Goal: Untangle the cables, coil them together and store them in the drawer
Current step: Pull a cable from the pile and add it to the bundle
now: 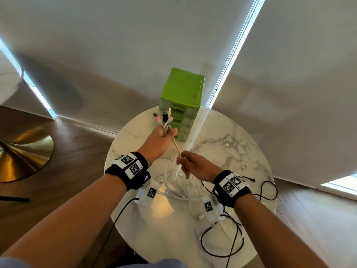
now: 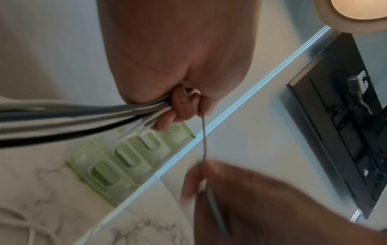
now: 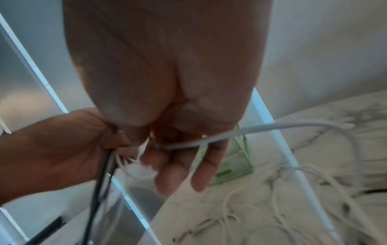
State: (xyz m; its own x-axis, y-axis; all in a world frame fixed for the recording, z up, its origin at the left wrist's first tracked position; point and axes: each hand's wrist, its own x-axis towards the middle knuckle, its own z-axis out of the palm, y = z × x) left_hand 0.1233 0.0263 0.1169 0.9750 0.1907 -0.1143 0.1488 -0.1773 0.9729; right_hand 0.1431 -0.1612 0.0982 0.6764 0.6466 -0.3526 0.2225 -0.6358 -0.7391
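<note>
From the head camera I see my left hand (image 1: pixel 161 137) raised above the round white marble table (image 1: pixel 231 147), fingers wrapped tight around a bundle of white and black cable ends (image 1: pixel 165 118) whose plugs stick up in front of the green plastic drawer tower (image 1: pixel 183 88) standing at the table's far edge. A single thin cable strand (image 1: pixel 176 147) runs taut from that fist down to my right hand (image 1: pixel 193 165), which pinches it between thumb and fingers just below and to the right. Under both hands a loose tangle of white cables (image 1: pixel 179 190) lies on the marble, and black cable loops (image 1: pixel 222 242) sprawl toward the near right edge. On the left wrist camera, the left hand (image 2: pixel 180 66) is closed on the cable bundle (image 2: pixel 83 119), which streams off to the left; the thin strand (image 2: pixel 204 137) drops from the fist to the blurred right hand (image 2: pixel 240 199), with the translucent green drawer fronts (image 2: pixel 125 159) behind, all pushed in as far as I can tell. On the right wrist camera, the right hand (image 3: pixel 167 99) holds a grey-white cable (image 3: pixel 240 132) across its curled fingers (image 3: pixel 201 169), touching the left hand (image 3: pixel 52 149) beside it, and white cables (image 3: pixel 293 190) lie scattered on the marble beneath.
</note>
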